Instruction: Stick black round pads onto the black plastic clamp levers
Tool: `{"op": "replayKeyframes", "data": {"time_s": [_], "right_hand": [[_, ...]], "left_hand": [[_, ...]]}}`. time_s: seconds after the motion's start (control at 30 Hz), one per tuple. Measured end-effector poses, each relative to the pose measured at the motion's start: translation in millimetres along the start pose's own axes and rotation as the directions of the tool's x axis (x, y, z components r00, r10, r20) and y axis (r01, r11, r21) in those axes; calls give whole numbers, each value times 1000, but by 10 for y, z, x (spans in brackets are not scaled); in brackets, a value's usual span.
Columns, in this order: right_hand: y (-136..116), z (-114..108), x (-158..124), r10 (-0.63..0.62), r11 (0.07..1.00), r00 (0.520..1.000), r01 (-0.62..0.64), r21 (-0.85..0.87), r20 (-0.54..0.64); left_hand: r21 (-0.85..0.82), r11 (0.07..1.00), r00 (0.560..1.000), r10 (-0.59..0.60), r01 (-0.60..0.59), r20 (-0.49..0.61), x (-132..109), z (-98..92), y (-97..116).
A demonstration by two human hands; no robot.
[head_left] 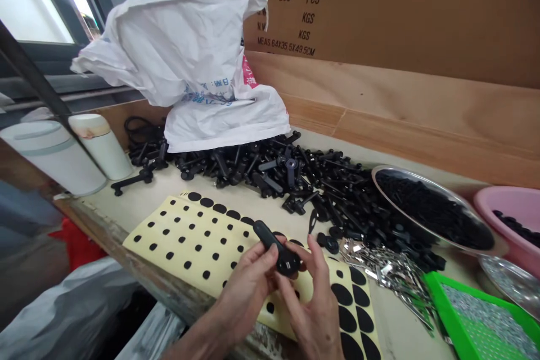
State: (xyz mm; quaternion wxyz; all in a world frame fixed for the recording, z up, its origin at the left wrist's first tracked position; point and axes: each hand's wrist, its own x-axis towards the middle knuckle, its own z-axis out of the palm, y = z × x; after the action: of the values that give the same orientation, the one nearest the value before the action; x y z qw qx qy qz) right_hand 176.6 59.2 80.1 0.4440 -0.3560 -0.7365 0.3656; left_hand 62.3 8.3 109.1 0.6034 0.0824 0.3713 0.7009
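A black plastic handle [270, 239] with a long rounded arm and a wider round end is held above the sticker sheets. My left hand [247, 284] is closed around it, thumb on top. At the round end, the fingertips of my right hand [314, 306] pinch in from the right and touch it. Beneath both hands lie pale yellow sheets [185, 232] with rows of small black dots and larger black discs along the edges. A heap of similar black parts [253, 166] lies just behind them.
A white sack [181, 50] rests on the heap. Flat metal pieces [383, 264], a steel bowl [382, 171], a pink basin [489, 197] and a green tray [439, 287] of small metal bits sit at right. Two pale bottles [107, 149] stand left. A carton [400, 17] is behind.
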Motion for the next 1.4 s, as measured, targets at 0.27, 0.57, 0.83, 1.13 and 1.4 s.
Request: {"op": "replayKeyframes", "data": {"time_s": [0.27,0.57,0.83,1.13,1.4], "right_hand": [[10,-318,186,476,796,876,-468,382,82],[-73,-131,162,582,624,755,-653,430,301],[-112,-93,146,577,707,779,-627,325,246],[-96,-68,142,570,729,792,-611,308,220],[-50,-76,141,575,747,792,-610,265,205]], "left_hand": [[150,989,994,9,8,-111,124,-141,58],[173,985,996,42,-29,-75,138,-133,5],[157,987,995,58,-45,-76,136,-144,-13],[181,983,996,54,-40,-69,135,-129,1],[185,982,996,45,-31,-73,145,-140,4]]}}
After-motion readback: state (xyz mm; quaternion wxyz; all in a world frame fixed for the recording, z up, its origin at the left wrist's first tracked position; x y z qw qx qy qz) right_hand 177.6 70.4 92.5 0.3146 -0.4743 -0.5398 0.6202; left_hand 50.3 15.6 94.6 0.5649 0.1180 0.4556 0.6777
